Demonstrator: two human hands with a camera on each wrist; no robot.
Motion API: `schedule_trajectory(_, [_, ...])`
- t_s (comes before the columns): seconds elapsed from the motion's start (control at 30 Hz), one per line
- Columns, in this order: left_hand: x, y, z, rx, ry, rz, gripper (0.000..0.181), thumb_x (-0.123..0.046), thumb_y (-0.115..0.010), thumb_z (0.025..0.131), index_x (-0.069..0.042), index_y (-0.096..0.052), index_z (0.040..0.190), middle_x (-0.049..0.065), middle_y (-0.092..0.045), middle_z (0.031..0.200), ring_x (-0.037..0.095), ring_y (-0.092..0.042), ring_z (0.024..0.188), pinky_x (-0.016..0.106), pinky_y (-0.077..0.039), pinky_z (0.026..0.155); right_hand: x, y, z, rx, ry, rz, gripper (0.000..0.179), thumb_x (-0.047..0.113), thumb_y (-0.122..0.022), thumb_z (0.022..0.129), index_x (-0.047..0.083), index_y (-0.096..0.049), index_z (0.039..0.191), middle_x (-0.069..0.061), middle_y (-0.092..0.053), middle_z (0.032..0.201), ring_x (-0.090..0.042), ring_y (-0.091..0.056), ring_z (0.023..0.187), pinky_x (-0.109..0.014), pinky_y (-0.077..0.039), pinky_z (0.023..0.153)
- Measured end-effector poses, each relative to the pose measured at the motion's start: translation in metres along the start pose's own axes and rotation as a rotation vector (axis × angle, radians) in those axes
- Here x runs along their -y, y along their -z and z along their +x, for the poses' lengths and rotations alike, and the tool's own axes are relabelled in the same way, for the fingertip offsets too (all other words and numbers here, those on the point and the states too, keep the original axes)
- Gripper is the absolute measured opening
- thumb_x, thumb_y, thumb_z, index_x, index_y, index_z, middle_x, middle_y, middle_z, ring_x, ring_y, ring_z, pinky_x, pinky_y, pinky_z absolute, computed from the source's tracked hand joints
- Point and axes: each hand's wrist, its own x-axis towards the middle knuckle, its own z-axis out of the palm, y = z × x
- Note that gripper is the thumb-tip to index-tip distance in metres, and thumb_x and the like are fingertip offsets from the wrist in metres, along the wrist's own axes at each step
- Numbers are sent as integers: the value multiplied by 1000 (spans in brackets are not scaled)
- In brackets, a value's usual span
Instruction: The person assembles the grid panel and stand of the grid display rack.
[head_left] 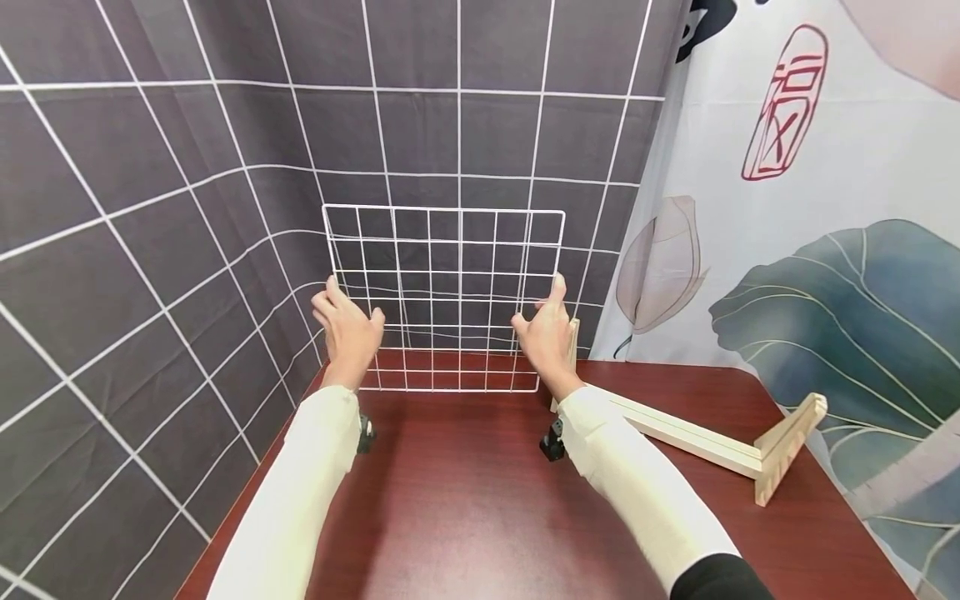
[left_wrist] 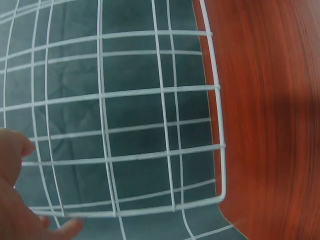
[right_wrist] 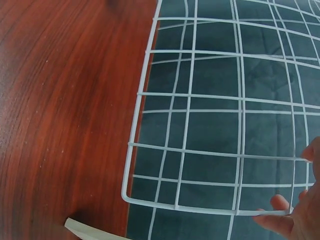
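A white wire grid panel point(head_left: 461, 297) is upright near the back of the table, its lower rail over the red wood. My left hand point(head_left: 347, 333) holds it at its left side edge, thumb towards the mesh and fingers at the outer wire. At the opposite side edge my right hand point(head_left: 547, 337) holds it, thumb pointing inwards. In the right wrist view a fingertip point(right_wrist: 270, 220) meets the edge wire of the panel. The left wrist view has only part of the left hand point(left_wrist: 12, 175), beside the panel's edge; its grip is partly out of frame.
A wooden stand point(head_left: 690, 429) with an upright end piece lies on the right of the red table point(head_left: 450, 500), partly behind the right forearm. Grey cloth with white grid lines point(head_left: 420, 133) hangs behind and at left. A printed curtain point(head_left: 697, 150) hangs at right.
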Motion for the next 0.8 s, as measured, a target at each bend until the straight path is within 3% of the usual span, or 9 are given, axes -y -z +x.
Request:
schedule_trajectory(0.2, [-10,-4,-8,-33,-26,12,96,-18,-71,85,-4,-13,160,20,-22,150,40,-27,135,55,-47,96,-1,3,1,-3,-16,6,97,20,-76,77,16,-20,156,-9,-73,110,-43,-66,99,-53,-46,95])
schedule_trajectory(0.37, [-16,-9,-12,-66,-120,13,95,-18,-71,84,-2,-16,159,22,-21,153,42,-25,138,53,-36,112,-3,4,2,-16,-8,-2,96,21,-76,76,17,-22,156,-9,-74,110,-47,-67,94,-54,-48,92])
schedule_trajectory(0.5, [-22,-15,-16,-76,-208,42,89,-19,-71,84,-1,-23,157,24,-24,153,44,-27,137,54,-33,113,-4,3,1,-12,-6,-12,97,22,-76,76,17,-22,156,-10,-74,110,-47,-67,94,-53,-48,92])
schedule_trajectory(0.8, [-41,-28,-30,-16,-345,94,85,-21,-74,84,-6,-29,154,24,-28,151,44,-29,137,55,-29,116,-2,1,2,14,-27,6,97,20,-77,77,17,-21,156,-14,-73,112,-42,-66,103,-54,-45,95])
